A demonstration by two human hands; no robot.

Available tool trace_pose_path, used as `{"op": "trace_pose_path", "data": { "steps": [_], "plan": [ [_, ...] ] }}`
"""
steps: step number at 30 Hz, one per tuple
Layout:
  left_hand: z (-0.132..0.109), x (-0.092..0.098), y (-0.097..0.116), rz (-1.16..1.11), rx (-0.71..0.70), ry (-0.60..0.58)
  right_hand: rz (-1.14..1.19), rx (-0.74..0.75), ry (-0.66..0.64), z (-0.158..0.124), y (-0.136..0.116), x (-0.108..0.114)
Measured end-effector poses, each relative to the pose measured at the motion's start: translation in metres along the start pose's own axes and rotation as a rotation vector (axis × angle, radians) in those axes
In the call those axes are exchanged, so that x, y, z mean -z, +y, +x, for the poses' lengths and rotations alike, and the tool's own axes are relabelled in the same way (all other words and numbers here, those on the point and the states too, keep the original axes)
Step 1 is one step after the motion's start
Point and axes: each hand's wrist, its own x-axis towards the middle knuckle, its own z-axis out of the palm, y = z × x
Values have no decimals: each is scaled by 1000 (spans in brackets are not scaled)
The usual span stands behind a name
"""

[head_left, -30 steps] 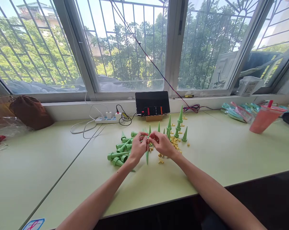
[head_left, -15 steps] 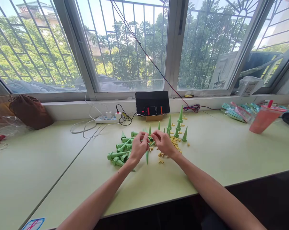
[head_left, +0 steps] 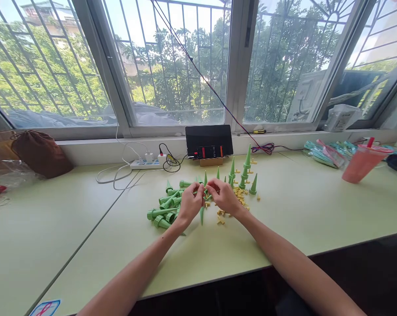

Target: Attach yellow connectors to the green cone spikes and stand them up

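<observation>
Right hand (head_left: 223,197) has edged back against left hand (head_left: 190,204), both clamped at the head of a green plastic cone spike (head_left: 201,215), tip hanging below the grip; small yellow plastic fittings (head_left: 240,196) lie just right, so the joining seems under way.

Hard daylight is streaming in through the windows (head_left: 172,66) ahead of me, bleaching the sky almost white. It is lighting the pale green table (head_left: 86,228) evenly; my left hand (head_left: 189,205) and right hand (head_left: 225,199) are throwing only faint shadows. The wide lens is bowing the window frames outward at the edges.
</observation>
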Motion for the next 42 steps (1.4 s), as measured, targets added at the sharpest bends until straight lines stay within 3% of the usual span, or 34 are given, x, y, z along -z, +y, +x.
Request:
{"op": "trace_pose_path", "data": {
  "steps": [6, 9, 16, 30, 39, 42],
  "plan": [
    [-1, 3, -1, 448, -184, 89, -22, -34, 84, 1, 5, 0],
    [-3, 4, -4, 624, -233, 31, -17, -34, 117, 2, 6, 0],
    [-10, 5, -10, 814, -197, -114, -33, -41, 120, 2, 7, 0],
    [-12, 3, -13, 812, -189, -208, -53, -46, 107, 1, 6, 0],
    [-2, 5, -1, 625, -270, 91, -75, -76, 160, 2, 6, 2],
    [-2, 6, 0, 551, -272, 136, -83, -87, 146, 3, 5, 2]
  ]
}}
